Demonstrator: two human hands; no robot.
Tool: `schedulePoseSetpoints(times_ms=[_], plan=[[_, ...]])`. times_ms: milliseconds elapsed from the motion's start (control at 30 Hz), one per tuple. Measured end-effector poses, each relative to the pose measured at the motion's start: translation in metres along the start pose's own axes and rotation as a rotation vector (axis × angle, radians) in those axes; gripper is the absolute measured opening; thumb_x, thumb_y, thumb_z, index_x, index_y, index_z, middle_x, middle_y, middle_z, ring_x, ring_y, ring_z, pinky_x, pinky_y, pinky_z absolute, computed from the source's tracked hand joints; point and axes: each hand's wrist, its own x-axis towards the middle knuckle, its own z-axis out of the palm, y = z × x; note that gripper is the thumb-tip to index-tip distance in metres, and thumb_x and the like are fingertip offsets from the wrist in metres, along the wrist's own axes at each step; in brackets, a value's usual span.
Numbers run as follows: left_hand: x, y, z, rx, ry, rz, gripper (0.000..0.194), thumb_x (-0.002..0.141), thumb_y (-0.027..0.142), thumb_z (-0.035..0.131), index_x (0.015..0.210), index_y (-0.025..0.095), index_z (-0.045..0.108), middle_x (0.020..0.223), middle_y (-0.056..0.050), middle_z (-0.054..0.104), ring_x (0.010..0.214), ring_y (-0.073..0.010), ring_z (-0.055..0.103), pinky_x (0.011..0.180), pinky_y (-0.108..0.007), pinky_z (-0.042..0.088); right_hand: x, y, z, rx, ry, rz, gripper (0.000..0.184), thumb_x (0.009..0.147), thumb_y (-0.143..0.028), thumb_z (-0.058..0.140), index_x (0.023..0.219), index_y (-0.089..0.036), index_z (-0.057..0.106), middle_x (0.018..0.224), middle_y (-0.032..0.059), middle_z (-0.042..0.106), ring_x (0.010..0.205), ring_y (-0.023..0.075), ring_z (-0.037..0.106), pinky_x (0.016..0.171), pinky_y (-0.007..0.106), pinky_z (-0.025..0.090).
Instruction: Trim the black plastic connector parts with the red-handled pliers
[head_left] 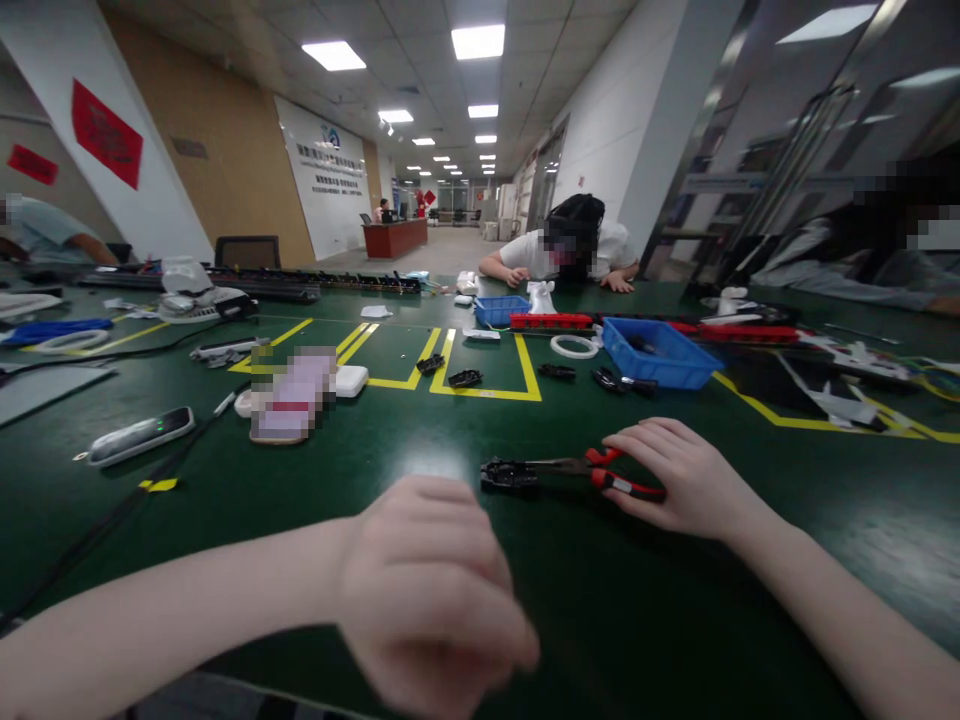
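My right hand (679,478) is closed around the red and black handles of long-nose pliers (562,466). The pliers lie low over the green table, jaws pointing left, their tips at a small black plastic part (510,476). Whether the jaws grip that part I cannot tell. My left hand (435,600) is raised close to the camera, slightly blurred, its fingers curled in; anything inside is hidden. Further off on the table lie more black parts (465,378), one black part (556,371) among them standing apart to the right.
Behind the pliers stands a blue bin (660,352) with dark items inside, beside a white ring (574,346). To the left are a phone (295,395), a white case (350,381) and a white handheld device (141,436) near a black cable. A person (574,240) leans on the far edge.
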Motion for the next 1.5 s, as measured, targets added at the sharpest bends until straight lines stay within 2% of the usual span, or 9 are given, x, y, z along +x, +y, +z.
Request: schedulePoseSetpoints(times_ms=[67,167,233,333,667,933,1167,1333,1500], plan=[[0.012,-0.031,0.014,-0.007,-0.101,0.005,0.013,0.096,0.023,0.057,0.105,0.026,0.066,0.091,-0.002,0.069,0.076,-0.0151,0.066,0.066,-0.028,0.057,-0.001,0.002,-0.001,-0.019,0.006,0.007,0.036,0.084,-0.041,0.065,0.112,-0.018,0.064,0.100,0.0116,0.073,0.088,0.0276,0.069,0.084,0.044,0.051],[0.019,-0.074,0.036,0.012,-0.215,-0.190,0.020,0.094,0.021,0.061,0.113,0.017,0.063,0.118,-0.010,0.064,0.105,-0.0207,0.063,0.088,-0.034,0.056,-0.004,0.006,-0.003,-0.036,0.023,0.038,0.036,0.085,-0.040,0.065,0.112,-0.018,0.063,0.100,0.0122,0.073,0.089,0.0282,0.069,0.081,0.043,0.052],[0.016,-0.093,0.049,0.005,-0.260,-0.251,0.021,0.094,0.021,0.061,0.114,0.017,0.063,0.119,-0.009,0.063,0.108,-0.0214,0.062,0.092,-0.036,0.054,-0.007,0.009,-0.004,-0.050,0.031,0.043,0.036,0.085,-0.039,0.065,0.113,-0.017,0.062,0.100,0.0125,0.073,0.089,0.0279,0.070,0.079,0.042,0.054],[0.010,-0.106,0.062,0.003,-0.335,-0.292,0.016,0.093,0.021,0.063,0.108,0.017,0.067,0.112,-0.008,0.066,0.102,-0.0214,0.063,0.090,-0.037,0.053,-0.010,0.011,-0.004,-0.057,0.037,0.031,0.036,0.086,-0.037,0.065,0.115,-0.017,0.061,0.101,0.0129,0.072,0.090,0.0276,0.070,0.077,0.041,0.055],[0.006,-0.110,0.066,0.029,-0.402,-0.262,0.012,0.095,0.019,0.062,0.102,0.015,0.071,0.108,-0.009,0.065,0.097,-0.0189,0.061,0.081,-0.030,0.053,-0.010,0.010,0.003,-0.009,0.074,0.008,0.038,0.084,-0.034,0.065,0.120,-0.022,0.061,0.100,0.0134,0.073,0.081,0.0338,0.072,0.066,0.049,0.059],[0.007,-0.112,0.066,0.078,-0.468,-0.267,0.014,0.098,0.025,0.060,0.107,0.018,0.070,0.104,-0.006,0.065,0.096,-0.0194,0.058,0.079,-0.031,0.048,-0.009,0.005,0.000,-0.026,0.072,0.018,0.040,0.085,-0.033,0.063,0.124,-0.023,0.058,0.100,0.0144,0.072,0.081,0.0344,0.071,0.065,0.050,0.059],[0.005,-0.114,0.066,-0.012,-0.434,-0.310,0.011,0.097,0.022,0.061,0.101,0.018,0.070,0.097,-0.003,0.065,0.091,-0.0181,0.057,0.079,-0.030,0.045,-0.007,-0.006,0.001,0.005,0.061,-0.024,0.044,0.085,-0.034,0.065,0.126,-0.021,0.058,0.103,0.0125,0.072,0.086,0.0294,0.071,0.068,0.045,0.060],[0.005,-0.115,0.067,-0.040,-0.433,-0.326,0.009,0.095,0.022,0.063,0.102,0.018,0.067,0.097,-0.003,0.066,0.093,-0.0191,0.058,0.083,-0.032,0.045,-0.008,-0.009,0.004,0.048,0.048,-0.018,0.048,0.082,-0.034,0.068,0.128,-0.021,0.059,0.107,0.0127,0.072,0.089,0.0304,0.071,0.073,0.047,0.059],[0.006,-0.113,0.064,-0.156,-0.403,-0.410,0.016,0.092,0.020,0.067,0.108,0.016,0.062,0.097,-0.003,0.066,0.092,-0.0182,0.061,0.086,-0.033,0.048,-0.007,-0.008,-0.001,0.038,0.040,0.012,0.045,0.083,-0.034,0.068,0.125,-0.020,0.060,0.104,0.0136,0.072,0.088,0.0302,0.070,0.070,0.046,0.058]])
